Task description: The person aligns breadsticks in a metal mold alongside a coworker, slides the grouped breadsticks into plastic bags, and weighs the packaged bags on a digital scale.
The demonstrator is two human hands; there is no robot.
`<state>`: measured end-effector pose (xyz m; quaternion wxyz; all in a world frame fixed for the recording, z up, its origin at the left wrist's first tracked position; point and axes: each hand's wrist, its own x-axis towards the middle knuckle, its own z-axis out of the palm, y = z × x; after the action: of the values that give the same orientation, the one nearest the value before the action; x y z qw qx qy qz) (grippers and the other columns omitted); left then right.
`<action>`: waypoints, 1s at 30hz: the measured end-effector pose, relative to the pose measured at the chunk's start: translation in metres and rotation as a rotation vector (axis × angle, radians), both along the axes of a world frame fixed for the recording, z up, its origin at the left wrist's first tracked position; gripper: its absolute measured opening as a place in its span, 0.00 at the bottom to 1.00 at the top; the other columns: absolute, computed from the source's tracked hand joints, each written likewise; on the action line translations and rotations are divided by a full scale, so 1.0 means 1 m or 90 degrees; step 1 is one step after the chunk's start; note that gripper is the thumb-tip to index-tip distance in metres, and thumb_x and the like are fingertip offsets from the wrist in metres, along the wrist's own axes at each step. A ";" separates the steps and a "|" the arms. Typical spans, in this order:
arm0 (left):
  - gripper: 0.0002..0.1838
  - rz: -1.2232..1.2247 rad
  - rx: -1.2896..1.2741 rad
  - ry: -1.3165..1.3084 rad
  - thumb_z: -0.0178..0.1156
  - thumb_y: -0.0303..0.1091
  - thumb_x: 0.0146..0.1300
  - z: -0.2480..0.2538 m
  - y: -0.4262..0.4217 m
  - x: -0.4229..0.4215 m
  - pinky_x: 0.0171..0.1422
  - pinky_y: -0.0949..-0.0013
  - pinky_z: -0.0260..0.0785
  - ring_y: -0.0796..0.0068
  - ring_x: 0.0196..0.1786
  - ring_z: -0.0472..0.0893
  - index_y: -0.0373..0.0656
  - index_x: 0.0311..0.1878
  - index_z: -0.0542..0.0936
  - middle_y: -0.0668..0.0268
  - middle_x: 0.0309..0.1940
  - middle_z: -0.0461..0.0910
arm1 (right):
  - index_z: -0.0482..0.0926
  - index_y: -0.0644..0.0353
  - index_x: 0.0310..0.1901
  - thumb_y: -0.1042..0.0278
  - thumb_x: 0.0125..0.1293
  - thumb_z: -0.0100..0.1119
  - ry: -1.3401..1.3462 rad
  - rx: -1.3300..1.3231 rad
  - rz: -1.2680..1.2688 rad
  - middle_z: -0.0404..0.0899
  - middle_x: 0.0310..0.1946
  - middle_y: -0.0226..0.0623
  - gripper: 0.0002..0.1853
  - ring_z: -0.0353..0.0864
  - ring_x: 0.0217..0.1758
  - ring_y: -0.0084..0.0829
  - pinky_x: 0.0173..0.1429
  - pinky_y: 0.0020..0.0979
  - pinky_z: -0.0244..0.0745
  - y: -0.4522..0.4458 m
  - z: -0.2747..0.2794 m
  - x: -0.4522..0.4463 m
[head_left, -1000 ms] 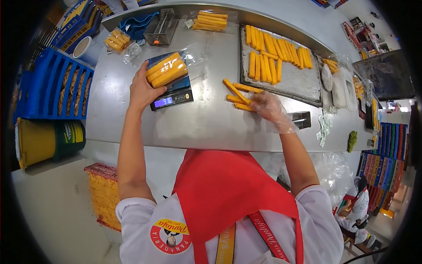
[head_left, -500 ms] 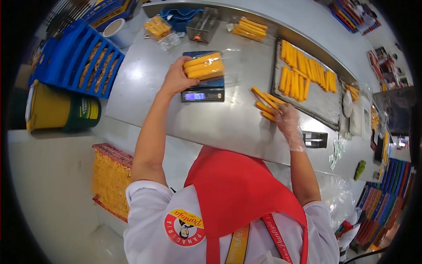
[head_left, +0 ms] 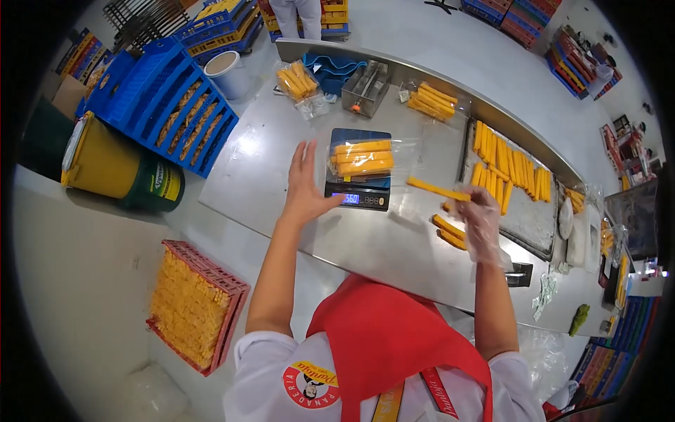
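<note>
A clear bag of yellow sticks lies on the digital scale, its loose plastic end spread to the right. Just left of the scale, my left hand is bare, with its fingers apart and nothing in it. My right hand, in a clear plastic glove, pinches one yellow stick that points left toward the scale. Below that stick, a few loose sticks rest on the steel table. Behind my right hand is a dark tray with rows of yellow sticks.
A metal box, a blue cloth-like item and two bagged packs line the back. A small black holder sits near my right wrist. Blue crates and a bucket stand left; a person's legs show behind.
My left hand has let go of the bag and opened beside the scale. My right hand has raised one stick off the loose group. The view has shifted, and the scale's display reads differently.
</note>
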<state>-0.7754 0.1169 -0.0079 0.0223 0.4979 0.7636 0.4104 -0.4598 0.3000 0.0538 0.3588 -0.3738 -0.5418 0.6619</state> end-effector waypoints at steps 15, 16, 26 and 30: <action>0.61 0.288 -0.029 -0.022 0.77 0.31 0.43 -0.016 -0.176 0.030 0.80 0.50 0.52 0.45 0.80 0.52 0.43 0.80 0.51 0.46 0.79 0.50 | 0.83 0.60 0.48 0.86 0.53 0.51 -0.380 0.777 0.033 0.83 0.45 0.45 0.21 0.81 0.51 0.48 0.54 0.41 0.78 0.015 -0.021 -0.052; 0.61 0.292 -0.028 -0.020 0.77 0.31 0.43 -0.021 -0.183 0.030 0.80 0.50 0.52 0.45 0.80 0.52 0.43 0.80 0.51 0.46 0.79 0.50 | 0.84 0.61 0.46 0.83 0.57 0.55 -0.438 0.732 0.019 0.83 0.42 0.47 0.16 0.82 0.46 0.49 0.51 0.42 0.78 0.023 -0.034 -0.027; 0.14 0.415 0.037 -0.102 0.64 0.32 0.68 -0.060 -0.181 0.009 0.56 0.58 0.71 0.64 0.44 0.81 0.40 0.55 0.81 0.60 0.43 0.83 | 0.84 0.56 0.53 0.67 0.64 0.64 -0.807 0.455 -0.082 0.82 0.48 0.49 0.16 0.84 0.49 0.50 0.54 0.44 0.78 0.024 -0.083 0.100; 0.17 0.419 0.110 0.217 0.64 0.33 0.69 -0.040 -0.149 0.010 0.58 0.58 0.69 0.66 0.42 0.79 0.40 0.58 0.80 0.63 0.30 0.83 | 0.82 0.53 0.59 0.65 0.64 0.65 -0.835 0.444 -0.054 0.80 0.53 0.51 0.21 0.81 0.58 0.50 0.62 0.43 0.76 0.020 -0.087 0.096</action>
<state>-0.7654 -0.0325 -0.0481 -0.2801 0.2870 0.8383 0.3694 -0.3642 0.3201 -0.0333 0.0851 -0.5773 -0.8083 0.0784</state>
